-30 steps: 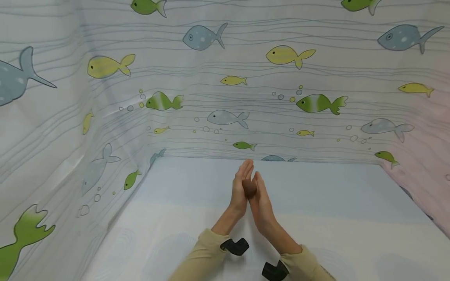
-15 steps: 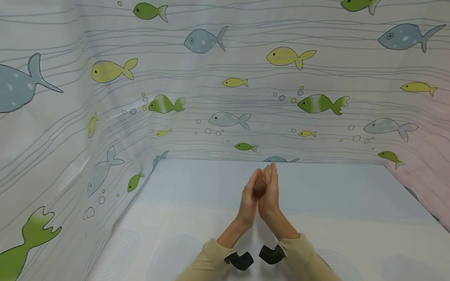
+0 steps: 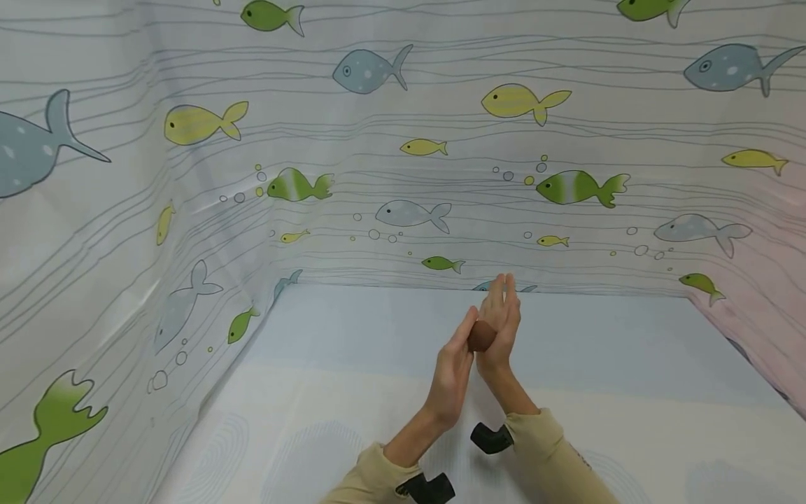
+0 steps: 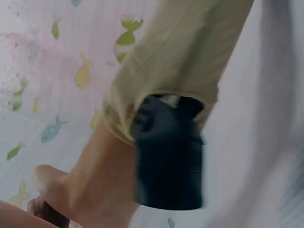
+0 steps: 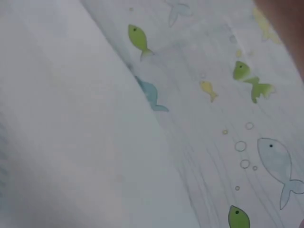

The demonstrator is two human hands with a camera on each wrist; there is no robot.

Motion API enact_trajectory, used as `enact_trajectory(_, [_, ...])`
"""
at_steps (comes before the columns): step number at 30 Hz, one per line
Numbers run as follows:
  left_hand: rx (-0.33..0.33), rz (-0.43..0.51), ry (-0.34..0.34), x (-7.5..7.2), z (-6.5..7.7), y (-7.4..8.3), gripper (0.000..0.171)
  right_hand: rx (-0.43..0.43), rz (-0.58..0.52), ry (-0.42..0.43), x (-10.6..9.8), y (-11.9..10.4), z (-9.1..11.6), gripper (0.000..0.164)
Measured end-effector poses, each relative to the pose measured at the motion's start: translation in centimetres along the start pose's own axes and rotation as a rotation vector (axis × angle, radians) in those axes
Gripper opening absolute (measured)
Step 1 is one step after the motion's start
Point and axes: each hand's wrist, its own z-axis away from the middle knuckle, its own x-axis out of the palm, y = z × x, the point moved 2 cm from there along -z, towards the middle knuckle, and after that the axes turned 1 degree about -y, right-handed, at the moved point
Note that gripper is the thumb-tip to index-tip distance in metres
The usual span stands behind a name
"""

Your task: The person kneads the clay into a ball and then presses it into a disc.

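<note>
A brown ball [image 3: 481, 336], smooth and matte like modelling clay, sits between the two palms in the head view. My left hand [image 3: 452, 374] presses it from the left with fingers straight and pointing forward. From the other side my right hand [image 3: 504, 325] presses against it, palm facing left and fingers extended, reaching farther forward than the left. Part of the brown ball [image 4: 53, 216] shows in the left wrist view at the bottom left, with the right hand [image 4: 97, 190] beside it. In the right wrist view only a blurred edge of skin enters at the upper right.
Below the hands lies a white and pale blue table surface [image 3: 352, 336]. A fish-printed curtain [image 3: 352, 168] rises behind it and along both sides. Black wrist mounts [image 3: 491, 439] stick out from the beige sleeves [image 3: 554, 448].
The hands rub back and forth against each other with the ball between them. Since half a second ago the right hand slid forward, the left back, and the ball shifted right.
</note>
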Motion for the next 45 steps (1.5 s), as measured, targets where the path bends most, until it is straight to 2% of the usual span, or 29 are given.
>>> enact_trajectory(2, [0.021,-0.062,-0.002,0.1,-0.2,0.2,0.061,-0.009,0.023,-0.019,-0.1,0.3,0.6,0.074])
enact_trajectory(4, [0.006,-0.084,0.015,0.0,-0.3,0.1,0.061,-0.054,0.108,-0.057,0.0,0.6,1.4,0.073])
enact_trajectory(9, [-0.108,-0.008,0.118,-0.9,-0.1,-1.2,0.065,-0.156,0.336,-0.134,0.9,0.8,3.4,0.067])
enact_trajectory(12, [-0.135,0.007,0.164,-1.3,0.0,-1.8,0.066,-0.102,0.348,-0.149,1.4,0.7,3.9,0.066])
enact_trajectory(17, [-0.127,-0.004,0.228,-1.5,-0.2,-2.0,0.069,0.025,0.276,-0.146,2.0,0.6,4.5,0.065])
enact_trajectory(22, [-0.133,0.053,0.281,-2.1,-0.6,-1.7,0.072,0.104,0.229,-0.148,2.9,0.4,5.4,0.069])
enact_trajectory(31, [-0.166,0.059,0.377,-4.7,-1.3,-0.2,0.075,0.190,0.201,-0.295,4.9,0.3,7.8,0.065])
enact_trajectory(34, [-0.139,0.060,0.384,-5.9,-2.0,0.6,0.075,0.204,0.207,-0.371,5.8,0.0,8.6,0.063])
enact_trajectory(38, [-0.055,0.047,0.374,-7.2,-2.7,1.7,0.073,0.255,0.185,-0.458,6.8,-0.7,9.2,0.062])
enact_trajectory(42, [0.026,-0.006,0.363,-7.9,-2.9,2.5,0.071,0.320,0.131,-0.491,7.3,-1.8,9.0,0.063])
enact_trajectory(45, [0.059,-0.038,0.341,-7.7,-2.9,2.7,0.072,0.325,0.102,-0.497,7.3,-2.6,8.5,0.064])
